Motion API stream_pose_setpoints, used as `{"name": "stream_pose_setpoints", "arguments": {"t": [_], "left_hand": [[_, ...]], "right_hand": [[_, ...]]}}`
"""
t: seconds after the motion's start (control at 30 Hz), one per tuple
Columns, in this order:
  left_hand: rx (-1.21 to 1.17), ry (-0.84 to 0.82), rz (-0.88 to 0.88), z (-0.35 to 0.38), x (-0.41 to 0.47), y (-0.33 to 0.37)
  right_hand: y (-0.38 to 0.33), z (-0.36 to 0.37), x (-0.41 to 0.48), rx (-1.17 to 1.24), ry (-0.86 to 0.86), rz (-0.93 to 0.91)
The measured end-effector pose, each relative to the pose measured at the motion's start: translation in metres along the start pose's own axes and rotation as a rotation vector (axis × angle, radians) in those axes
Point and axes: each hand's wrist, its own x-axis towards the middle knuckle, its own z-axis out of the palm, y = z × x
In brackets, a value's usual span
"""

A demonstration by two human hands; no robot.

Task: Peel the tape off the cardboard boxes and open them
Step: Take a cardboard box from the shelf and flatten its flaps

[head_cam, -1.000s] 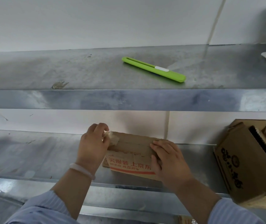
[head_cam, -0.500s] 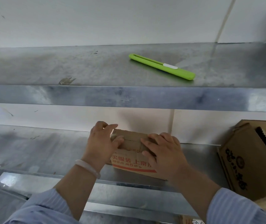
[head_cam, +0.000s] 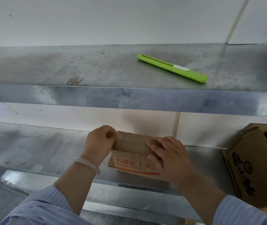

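A small brown cardboard box [head_cam: 134, 143] with red printed characters on its front stands on the lower metal shelf [head_cam: 48, 148]. My left hand [head_cam: 99, 141] is at the box's top left corner, its fingers curled and pinching a lifted end of clear tape [head_cam: 119, 136]. My right hand [head_cam: 166, 153] lies over the box's right part, fingers spread on the top and thumb against the front face. The box's flaps look closed.
A green utility knife [head_cam: 172, 67] lies on the upper metal shelf [head_cam: 97, 95] above the box. A larger brown cardboard box [head_cam: 251, 166] with black print stands at the right on the lower shelf. A white wall backs both shelves.
My left hand went from fingers spread on the box's left end to a curled pinch on the tape end at the top left corner. My right hand stayed on the box.
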Motion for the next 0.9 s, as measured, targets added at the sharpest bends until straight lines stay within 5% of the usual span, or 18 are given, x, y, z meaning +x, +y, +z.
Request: {"name": "stream_pose_setpoints", "arguments": {"t": [0.17, 0.33, 0.4, 0.53, 0.67, 0.77, 0.9], "left_hand": [[-0.586, 0.112, -0.387, 0.015, 0.002, -0.019], [-0.895, 0.122, -0.480, 0.022, -0.006, -0.020], [-0.789, 0.158, -0.435, 0.023, -0.007, -0.021], [-0.090, 0.175, -0.009, 0.018, -0.009, -0.024], [0.004, 0.099, 0.181, 0.011, -0.014, -0.025], [-0.025, 0.034, 0.169, 0.006, -0.013, -0.026], [-0.261, -0.076, -0.119, 0.002, -0.003, -0.029]], "right_hand": [[0.001, 0.001, 0.001, -0.004, -0.021, -0.003], [0.001, 0.001, 0.001, -0.009, -0.010, 0.008], [0.001, 0.002, 0.001, -0.010, -0.008, 0.006], [0.002, 0.004, 0.000, 0.006, 0.001, 0.003], [0.003, 0.005, 0.001, 0.019, 0.025, 0.011], [0.002, 0.006, 0.001, 0.007, 0.021, 0.009], [0.002, 0.006, 0.001, -0.015, 0.011, 0.014]]}}
